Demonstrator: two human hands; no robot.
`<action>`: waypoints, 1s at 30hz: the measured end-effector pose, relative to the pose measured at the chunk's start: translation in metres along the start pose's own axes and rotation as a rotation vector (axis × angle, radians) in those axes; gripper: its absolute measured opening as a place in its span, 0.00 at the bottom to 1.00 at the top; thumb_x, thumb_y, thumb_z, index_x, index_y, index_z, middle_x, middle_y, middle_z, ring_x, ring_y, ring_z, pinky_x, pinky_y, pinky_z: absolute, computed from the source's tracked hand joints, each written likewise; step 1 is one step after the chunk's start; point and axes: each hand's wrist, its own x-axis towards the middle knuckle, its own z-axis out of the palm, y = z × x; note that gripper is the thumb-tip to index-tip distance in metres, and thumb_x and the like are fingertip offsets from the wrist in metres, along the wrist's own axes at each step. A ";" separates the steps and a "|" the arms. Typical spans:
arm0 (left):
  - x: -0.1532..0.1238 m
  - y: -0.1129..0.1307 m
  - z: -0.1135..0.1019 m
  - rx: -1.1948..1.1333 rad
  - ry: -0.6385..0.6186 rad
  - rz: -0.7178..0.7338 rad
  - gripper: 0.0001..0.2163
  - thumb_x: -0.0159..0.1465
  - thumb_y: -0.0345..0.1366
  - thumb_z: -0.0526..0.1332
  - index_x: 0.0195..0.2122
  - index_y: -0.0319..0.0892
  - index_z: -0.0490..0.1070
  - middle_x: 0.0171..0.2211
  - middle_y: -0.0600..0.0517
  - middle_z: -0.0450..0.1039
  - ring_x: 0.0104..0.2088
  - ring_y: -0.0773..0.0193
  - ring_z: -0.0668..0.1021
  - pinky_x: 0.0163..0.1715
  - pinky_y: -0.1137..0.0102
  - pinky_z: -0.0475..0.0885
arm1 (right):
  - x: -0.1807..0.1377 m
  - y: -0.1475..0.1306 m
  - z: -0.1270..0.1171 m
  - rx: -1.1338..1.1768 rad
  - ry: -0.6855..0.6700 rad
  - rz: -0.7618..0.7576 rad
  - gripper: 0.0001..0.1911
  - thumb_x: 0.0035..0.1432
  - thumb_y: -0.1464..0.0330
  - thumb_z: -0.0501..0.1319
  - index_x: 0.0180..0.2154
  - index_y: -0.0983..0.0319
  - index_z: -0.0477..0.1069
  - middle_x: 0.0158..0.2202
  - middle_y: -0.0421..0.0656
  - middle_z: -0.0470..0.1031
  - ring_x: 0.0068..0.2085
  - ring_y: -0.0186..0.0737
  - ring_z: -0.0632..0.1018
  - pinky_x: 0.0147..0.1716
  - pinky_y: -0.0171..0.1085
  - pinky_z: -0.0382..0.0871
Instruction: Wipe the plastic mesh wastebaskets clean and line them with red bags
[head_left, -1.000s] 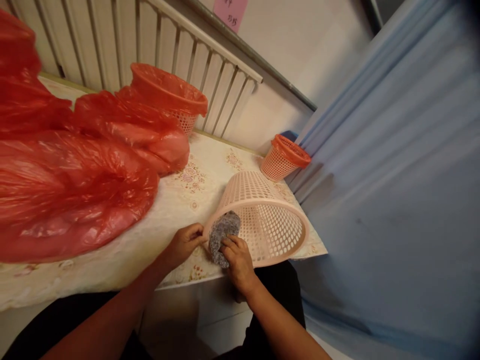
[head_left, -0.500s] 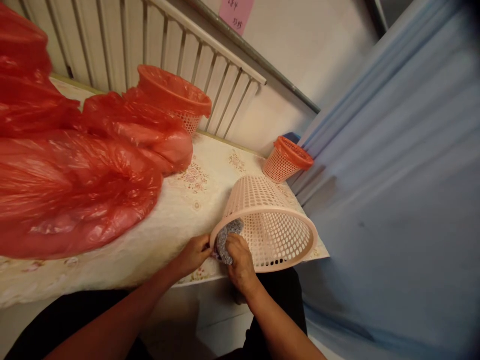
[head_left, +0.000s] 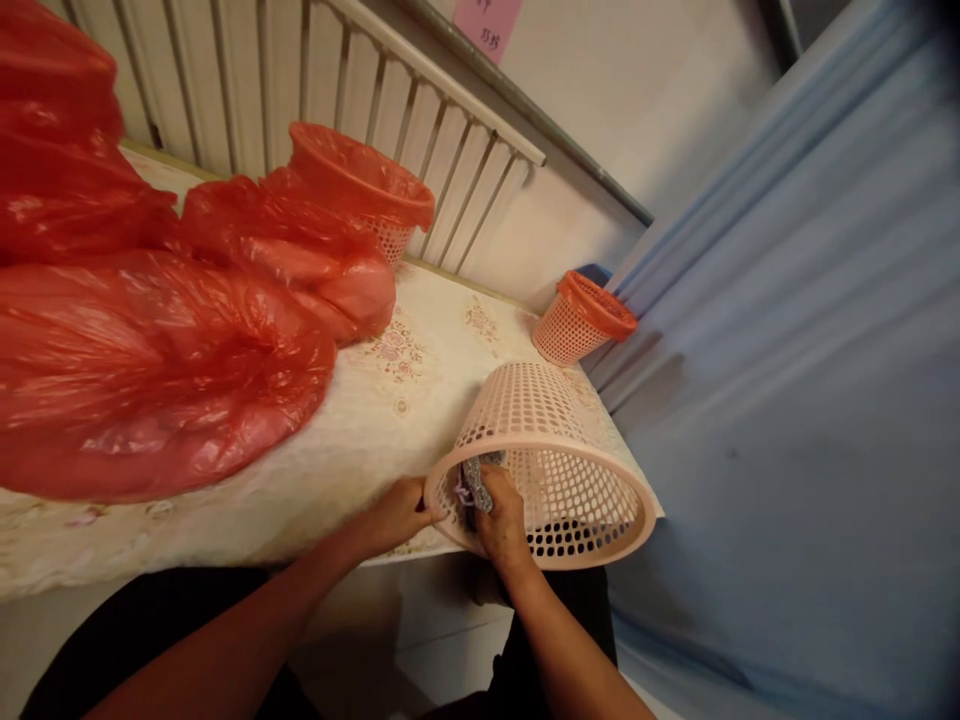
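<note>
A pale pink perforated plastic wastebasket [head_left: 536, 400] lies on its side at the table's front edge, its mouth facing me. My left hand [head_left: 401, 515] grips the rim at its left side, the fingers partly behind it. My right hand [head_left: 501, 515] reaches into the mouth, closed around a grey cloth [head_left: 478, 485] against the inner left wall. A small purplish loop shows at the cloth. The fingertips of the right hand are partly hidden by the cloth.
Large red plastic bags [head_left: 165, 370] cover the table's left side. Two lined wastebaskets stand behind: one by the radiator [head_left: 330, 70], a smaller one [head_left: 574, 325] near the blue curtain [head_left: 787, 400]. A floral tablecloth [head_left: 442, 340] covers the table.
The right hand and grey cloth have moved slightly right and deeper inside the wastebasket. The wastebasket's mouth sits a little lower and further right in view.
</note>
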 end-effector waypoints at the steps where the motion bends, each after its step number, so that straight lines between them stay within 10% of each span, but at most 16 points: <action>1: 0.000 0.000 0.002 0.029 0.003 0.000 0.07 0.55 0.35 0.61 0.33 0.40 0.75 0.32 0.52 0.78 0.34 0.59 0.77 0.36 0.69 0.71 | 0.003 -0.007 0.002 0.017 -0.001 -0.003 0.15 0.58 0.76 0.53 0.44 0.58 0.73 0.44 0.46 0.75 0.47 0.42 0.74 0.49 0.42 0.68; 9: -0.001 0.008 -0.006 0.137 0.275 0.031 0.08 0.58 0.37 0.55 0.27 0.39 0.69 0.22 0.54 0.70 0.25 0.64 0.71 0.24 0.73 0.65 | 0.002 0.010 -0.004 -0.269 -0.306 -0.210 0.20 0.49 0.80 0.60 0.44 0.59 0.74 0.51 0.45 0.75 0.55 0.49 0.68 0.54 0.48 0.64; 16: -0.003 0.006 -0.017 0.277 0.501 0.145 0.09 0.60 0.40 0.56 0.26 0.41 0.65 0.22 0.56 0.65 0.23 0.68 0.67 0.25 0.73 0.64 | 0.025 0.014 -0.002 -0.188 -0.179 -0.187 0.24 0.49 0.83 0.53 0.46 0.61 0.74 0.49 0.46 0.76 0.54 0.45 0.70 0.54 0.46 0.65; 30: 0.004 -0.003 -0.002 0.056 0.367 0.087 0.07 0.59 0.36 0.58 0.37 0.40 0.70 0.34 0.49 0.76 0.35 0.59 0.77 0.38 0.66 0.71 | 0.047 -0.011 0.028 0.032 -0.123 -0.197 0.14 0.61 0.72 0.54 0.46 0.59 0.74 0.46 0.46 0.76 0.50 0.42 0.73 0.52 0.42 0.67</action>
